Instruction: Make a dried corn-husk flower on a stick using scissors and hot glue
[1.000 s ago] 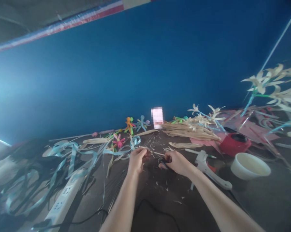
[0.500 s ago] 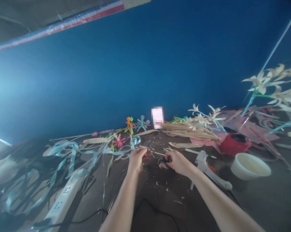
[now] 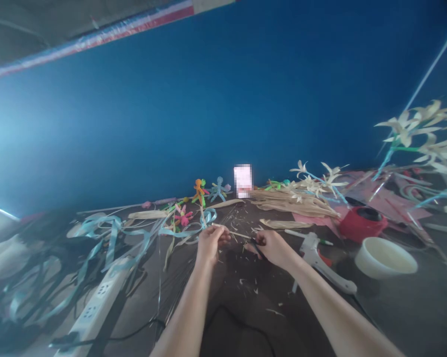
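My left hand [image 3: 210, 244] is closed in a pinch on a thin pale strip [image 3: 240, 235], which stretches across the gap toward my other hand. My right hand [image 3: 275, 246] is closed around a small dark tool [image 3: 258, 249]; its exact kind is too small to make out. The tool's upper end lies close to the strip's right end, and I cannot tell whether they touch. Small pale scraps [image 3: 242, 282] are scattered on the dark tabletop [image 3: 246, 312] below both hands. A pale glue gun [image 3: 314, 255] lies just right of my right wrist.
On the left lie light-blue ribbon [image 3: 114, 233] and a white power strip [image 3: 93, 307]. Colourful fuzzy figures [image 3: 199, 191], dried husks [image 3: 294, 203] and pale husk flowers [image 3: 331, 173] line the back. A white bowl [image 3: 385, 258] and a red container [image 3: 363, 223] stand right.
The dark tool in my right hand has tilted slightly and shows more clearly. The hands stay nearly in place, and the view has shifted slightly.
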Demonstrator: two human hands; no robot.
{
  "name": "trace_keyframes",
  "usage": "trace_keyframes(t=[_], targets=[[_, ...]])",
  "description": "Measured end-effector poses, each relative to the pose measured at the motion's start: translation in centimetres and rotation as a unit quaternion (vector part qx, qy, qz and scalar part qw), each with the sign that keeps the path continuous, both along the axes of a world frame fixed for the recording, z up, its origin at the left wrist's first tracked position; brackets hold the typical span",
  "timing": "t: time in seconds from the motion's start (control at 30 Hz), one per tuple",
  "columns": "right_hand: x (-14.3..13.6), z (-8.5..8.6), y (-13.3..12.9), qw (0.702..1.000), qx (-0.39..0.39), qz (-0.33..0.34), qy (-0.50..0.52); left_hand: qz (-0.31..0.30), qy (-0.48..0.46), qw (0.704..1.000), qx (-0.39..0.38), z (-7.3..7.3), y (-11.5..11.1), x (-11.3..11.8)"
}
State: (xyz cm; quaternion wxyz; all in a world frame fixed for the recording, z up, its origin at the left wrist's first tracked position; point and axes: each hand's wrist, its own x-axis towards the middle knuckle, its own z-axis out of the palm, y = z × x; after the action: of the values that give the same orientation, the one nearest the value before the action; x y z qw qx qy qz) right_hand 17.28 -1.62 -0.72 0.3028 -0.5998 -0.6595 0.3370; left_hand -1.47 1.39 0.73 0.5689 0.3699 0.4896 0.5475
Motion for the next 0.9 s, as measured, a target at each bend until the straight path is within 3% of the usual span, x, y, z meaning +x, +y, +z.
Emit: trace_keyframes(t=[0.1, 0.23, 0.33, 0.43, 0.6, 0.8, 0.9], targets=[[-0.3, 0.3, -0.6, 0.991, 0.032, -0.004, -0.129, 0.04, -0.007, 0.999, 0.022, 0.3, 0.3, -0.6], [-1.6, 1.2, -2.0, 0.968, 0.038, 0.06, -0.239, 0.118, -0.049, 0.988, 0.09, 0.6, 0.7, -1.4], [-2.9, 1.8, -3.0, 0.954, 0.04, 0.091, -0.284, 0.088, -0.046, 0.991, 0.085, 0.7, 0.7, -1.3], [-3.8, 2.1, -3.5, 0.947, 0.034, 0.097, -0.303, 0.069, 0.016, 0.995, 0.067, 1.0, 0.3, -0.7], [-4.4, 2.3, -3.6, 0.946, 0.038, 0.113, -0.303, 0.173, 0.083, 0.966, 0.173, 1.6, -0.4, 0.0], [-4.1, 1.8, -3.0, 0.964, -0.028, 0.164, -0.207, 0.048, 0.019, 0.995, 0.09, 0.5, -0.1, 0.0], [-3.2, 1.7, -2.6, 0.968, -0.028, 0.229, -0.098, 0.033, 0.005, 0.997, 0.072, 0.0, 0.2, -0.1]])
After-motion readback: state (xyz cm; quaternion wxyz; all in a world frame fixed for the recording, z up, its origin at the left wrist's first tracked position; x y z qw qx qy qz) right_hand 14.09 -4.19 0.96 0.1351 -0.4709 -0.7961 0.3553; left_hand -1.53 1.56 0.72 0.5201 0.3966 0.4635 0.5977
